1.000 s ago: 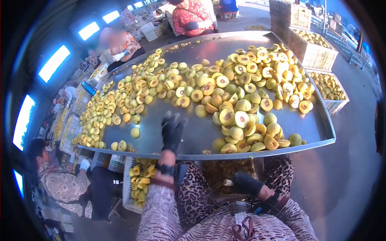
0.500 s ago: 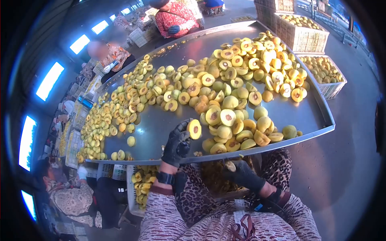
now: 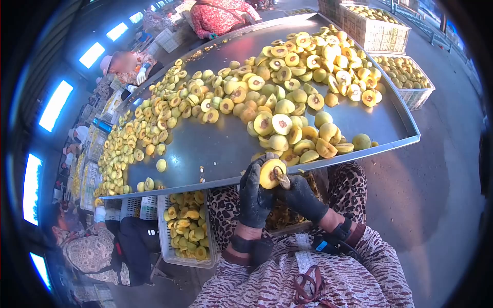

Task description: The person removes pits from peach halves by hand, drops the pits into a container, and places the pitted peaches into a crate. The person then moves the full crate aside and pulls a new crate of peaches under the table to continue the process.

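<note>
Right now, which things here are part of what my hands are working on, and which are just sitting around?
In use:
left hand, holding the peach half
right hand, its tool tip at the pit
metal table with its pile of halved peaches

Lying about:
crate of peach halves under the table
crates of whole peaches at the far right

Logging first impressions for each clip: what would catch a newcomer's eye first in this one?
The big metal table heaped with halved yellow peaches fills the upper middle of the view. Just below its near edge, the gloved left hand holds a peach half cut side up, while the gloved right hand works at its pit. Crates of fruit stand at the far right, and a crate of halves sits under the table.
</note>
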The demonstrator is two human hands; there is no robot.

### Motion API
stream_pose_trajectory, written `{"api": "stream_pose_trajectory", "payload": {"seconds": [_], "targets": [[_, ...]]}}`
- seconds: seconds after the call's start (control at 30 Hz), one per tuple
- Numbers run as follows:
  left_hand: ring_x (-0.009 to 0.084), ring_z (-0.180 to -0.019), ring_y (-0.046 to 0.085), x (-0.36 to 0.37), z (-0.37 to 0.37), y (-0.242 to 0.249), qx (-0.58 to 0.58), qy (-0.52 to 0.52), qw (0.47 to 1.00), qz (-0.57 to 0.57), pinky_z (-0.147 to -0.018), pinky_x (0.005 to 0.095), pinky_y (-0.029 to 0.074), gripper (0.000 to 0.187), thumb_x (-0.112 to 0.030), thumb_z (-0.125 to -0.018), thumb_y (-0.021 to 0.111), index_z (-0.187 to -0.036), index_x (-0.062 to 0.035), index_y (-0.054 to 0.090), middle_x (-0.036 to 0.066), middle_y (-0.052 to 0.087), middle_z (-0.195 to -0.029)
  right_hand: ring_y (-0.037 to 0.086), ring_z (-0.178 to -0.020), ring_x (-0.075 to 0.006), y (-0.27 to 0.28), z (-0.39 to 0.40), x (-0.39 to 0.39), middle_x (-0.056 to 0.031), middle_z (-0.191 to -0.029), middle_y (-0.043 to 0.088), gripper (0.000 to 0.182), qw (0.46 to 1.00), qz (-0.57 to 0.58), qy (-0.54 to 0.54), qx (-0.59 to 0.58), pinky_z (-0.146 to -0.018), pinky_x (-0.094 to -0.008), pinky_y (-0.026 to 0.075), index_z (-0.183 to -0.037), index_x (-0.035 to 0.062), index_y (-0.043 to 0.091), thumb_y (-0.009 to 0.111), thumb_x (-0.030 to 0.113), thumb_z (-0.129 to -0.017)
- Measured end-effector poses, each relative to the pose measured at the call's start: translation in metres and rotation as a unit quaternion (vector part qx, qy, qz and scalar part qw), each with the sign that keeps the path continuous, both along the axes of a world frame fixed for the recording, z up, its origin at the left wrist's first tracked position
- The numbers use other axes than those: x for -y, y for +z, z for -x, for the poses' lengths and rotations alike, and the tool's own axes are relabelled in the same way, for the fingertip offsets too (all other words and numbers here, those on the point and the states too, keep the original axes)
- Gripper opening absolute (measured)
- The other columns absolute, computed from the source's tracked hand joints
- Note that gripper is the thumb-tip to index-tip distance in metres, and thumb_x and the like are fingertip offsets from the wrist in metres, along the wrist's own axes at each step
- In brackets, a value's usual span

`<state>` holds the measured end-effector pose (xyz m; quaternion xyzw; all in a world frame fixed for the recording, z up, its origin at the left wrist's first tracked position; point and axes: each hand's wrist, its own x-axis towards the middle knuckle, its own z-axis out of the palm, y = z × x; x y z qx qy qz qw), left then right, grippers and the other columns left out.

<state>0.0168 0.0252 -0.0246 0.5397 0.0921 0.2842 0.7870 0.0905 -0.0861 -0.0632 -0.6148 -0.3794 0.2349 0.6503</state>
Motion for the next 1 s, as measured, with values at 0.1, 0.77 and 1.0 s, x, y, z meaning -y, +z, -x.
{"api": "stream_pose_trajectory", "payload": {"seconds": [0.1, 0.77, 1.0], "targets": [[0.0269, -0.102, 0.062, 0.002, 0.004, 0.005, -0.072, 0.096, 0.936, -0.332, -0.092, 0.0386, 0.051, 0.04, -0.031, -0.102, 0.043, -0.119, 0.0038, 0.054, 0.016, 0.06, -0.112, 0.065, -0.072, -0.0178, -0.002, 0.005, -0.001, -0.0107, -0.077, 0.068, 0.017, 0.999, 0.043, 0.025, -0.017, -0.064, -0.0355, 0.05, -0.094, -0.0047, 0.064, 0.065, 0.01, -0.084], [0.0259, -0.08, 0.066, 0.026, 0.023, 0.042, 0.041, 0.099, 0.988, 0.107, -0.078, 0.0389, 0.055, 0.036, -0.029, -0.1, 0.05, -0.087, 0.0025, 0.06, 0.014, 0.064, -0.086, 0.061, -0.098, -0.0143, 0.013, 0.027, 0.002, -0.0088, -0.107, 0.066, 0.031, 0.975, -0.03, 0.186, -0.118, -0.083, -0.0323, 0.05, -0.116, 0.0019, 0.058, 0.064, 0.015, -0.089], [0.0214, -0.073, 0.065, 0.028, 0.037, 0.069, 0.0, 0.153, 0.957, -0.245, -0.073, 0.0344, 0.053, 0.028, -0.017, -0.096, 0.051, -0.077, -0.0014, 0.063, 0.011, 0.067, -0.079, 0.052, -0.103, -0.0094, 0.055, 0.026, 0.018, -0.0008, -0.116, 0.056, 0.041, 0.921, 0.007, 0.372, -0.118, -0.088, -0.026, 0.046, -0.133, 0.0042, 0.044, 0.058, 0.016, -0.096]]}}
